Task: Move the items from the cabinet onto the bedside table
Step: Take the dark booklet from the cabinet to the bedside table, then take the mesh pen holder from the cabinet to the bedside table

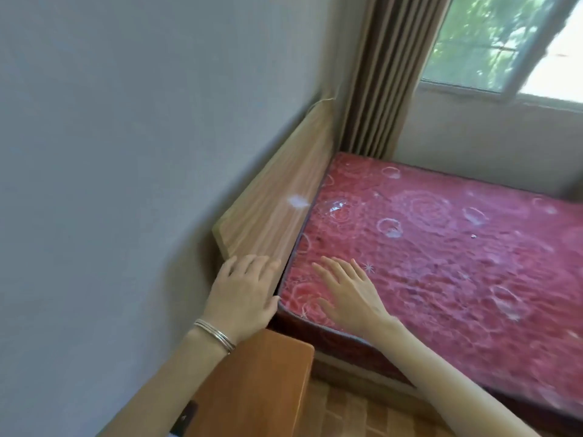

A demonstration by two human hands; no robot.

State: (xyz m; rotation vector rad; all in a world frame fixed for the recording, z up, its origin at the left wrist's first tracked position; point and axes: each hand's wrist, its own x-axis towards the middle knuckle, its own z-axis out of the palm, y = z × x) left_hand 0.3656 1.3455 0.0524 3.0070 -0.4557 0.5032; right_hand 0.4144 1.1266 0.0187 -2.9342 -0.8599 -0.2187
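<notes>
Loosely outspread left hand, right hand

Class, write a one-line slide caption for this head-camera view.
Left hand by the headboard, right hand over the red mattress, both open and empty; bedside table below.

Both arms outstretched, left hand and right hand empty, fingers spread.
</notes>
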